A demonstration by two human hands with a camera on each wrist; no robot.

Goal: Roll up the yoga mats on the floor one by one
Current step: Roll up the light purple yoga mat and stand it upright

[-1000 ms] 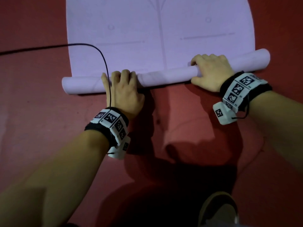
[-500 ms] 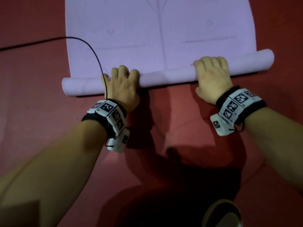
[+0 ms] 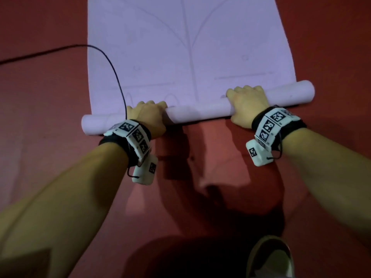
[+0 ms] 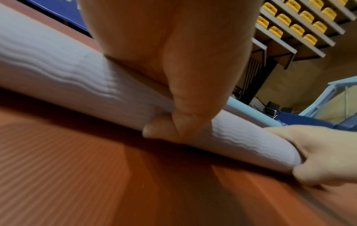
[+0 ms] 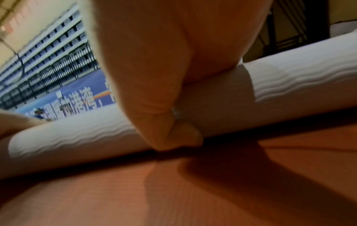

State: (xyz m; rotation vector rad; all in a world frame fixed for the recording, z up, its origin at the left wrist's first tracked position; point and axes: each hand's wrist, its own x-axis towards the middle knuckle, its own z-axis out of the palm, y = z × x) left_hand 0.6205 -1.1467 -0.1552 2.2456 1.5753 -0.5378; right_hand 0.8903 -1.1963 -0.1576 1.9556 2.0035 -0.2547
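A pale lilac yoga mat (image 3: 190,47) lies on the red floor, its near end wound into a thin roll (image 3: 198,111). My left hand (image 3: 148,115) grips the roll left of centre, fingers curled over the top and thumb tucked under the near side. My right hand (image 3: 245,103) grips it right of centre the same way. In the left wrist view the left hand (image 4: 170,76) wraps the ribbed roll (image 4: 58,71), with the right hand (image 4: 318,152) further along. In the right wrist view the right hand (image 5: 164,91) clamps the roll (image 5: 289,85).
A red ribbed floor mat (image 3: 50,137) covers the ground all around. A black cable (image 3: 112,69) arcs from the left across the lilac mat's corner to my left wrist. A shoe (image 3: 271,257) shows at the bottom right. Stands with yellow seats (image 4: 293,19) rise far behind.
Both hands have curled further over the roll and turned it forward, away from me; the roll has advanced a little along the flat mat. The cable followed the left wrist.
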